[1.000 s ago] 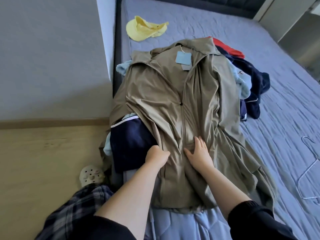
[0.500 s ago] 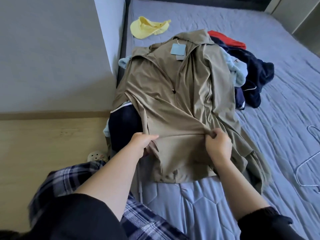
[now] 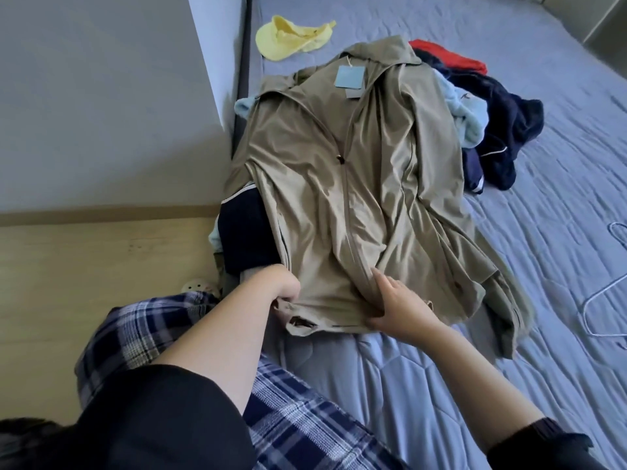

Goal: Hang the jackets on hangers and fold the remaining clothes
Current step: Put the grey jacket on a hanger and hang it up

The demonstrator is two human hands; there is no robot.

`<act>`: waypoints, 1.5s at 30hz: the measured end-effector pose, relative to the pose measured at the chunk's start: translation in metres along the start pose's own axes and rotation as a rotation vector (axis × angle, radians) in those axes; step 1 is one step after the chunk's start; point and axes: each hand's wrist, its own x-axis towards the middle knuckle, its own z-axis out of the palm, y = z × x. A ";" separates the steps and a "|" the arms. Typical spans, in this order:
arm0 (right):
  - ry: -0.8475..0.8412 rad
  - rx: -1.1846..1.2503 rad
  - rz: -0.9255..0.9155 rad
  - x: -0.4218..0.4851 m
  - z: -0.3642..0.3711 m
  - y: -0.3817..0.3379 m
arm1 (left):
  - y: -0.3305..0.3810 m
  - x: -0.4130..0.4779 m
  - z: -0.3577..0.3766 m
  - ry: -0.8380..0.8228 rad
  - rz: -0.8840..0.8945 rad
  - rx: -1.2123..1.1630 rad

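Note:
A khaki zip jacket (image 3: 342, 184) with a pale blue tag at its collar lies front up on the grey-blue bed (image 3: 543, 334), over a pile of other clothes. My left hand (image 3: 283, 286) grips the jacket's lower left hem, fingers curled into the cloth. My right hand (image 3: 397, 305) pinches the hem near the bottom of the zip, thumb underneath and fingers on top. A dark navy garment (image 3: 244, 232) pokes out under the jacket's left side. Part of a thin white wire hanger (image 3: 607, 290) lies at the bed's right edge.
Navy (image 3: 505, 130), light blue (image 3: 464, 113) and red (image 3: 451, 57) clothes lie heaped behind the jacket on the right. A yellow cap (image 3: 291, 37) sits near the head of the bed. A grey wall and wooden floor (image 3: 84, 283) lie to the left; a shoe (image 3: 198, 286) is by the bed.
Both hands slid down from a raised fold across the jacket's middle to its bottom hem. The cloth now lies flatter and the zip line runs straight.

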 end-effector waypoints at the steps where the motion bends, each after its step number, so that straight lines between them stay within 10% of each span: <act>1: 0.049 -0.048 0.010 0.001 0.000 -0.001 | -0.001 -0.003 -0.003 0.065 0.003 0.129; 5: 0.171 -0.021 0.036 0.005 -0.009 0.003 | -0.010 0.006 -0.002 0.491 0.004 0.337; 8: -0.003 -0.123 -0.067 -0.001 -0.012 0.017 | 0.004 0.008 0.012 0.886 0.451 0.528; 13: 0.006 -0.288 0.121 -0.016 -0.010 0.061 | 0.024 0.009 0.059 0.357 0.729 0.652; 19: 0.283 -0.217 0.141 -0.031 -0.011 0.078 | 0.030 0.014 0.077 0.372 0.736 0.962; 24: 0.490 -0.206 0.215 -0.039 -0.035 0.082 | 0.042 0.006 0.060 0.249 0.825 0.687; 31: -0.118 -0.567 0.519 -0.040 -0.035 0.066 | 0.026 0.011 0.039 -0.206 0.586 0.450; 38: 0.121 -0.448 -0.136 -0.020 -0.012 0.030 | 0.034 0.017 0.051 0.534 0.850 0.509; 45: -0.282 -0.343 0.057 -0.025 -0.026 0.053 | 0.034 0.022 0.063 0.437 0.662 0.722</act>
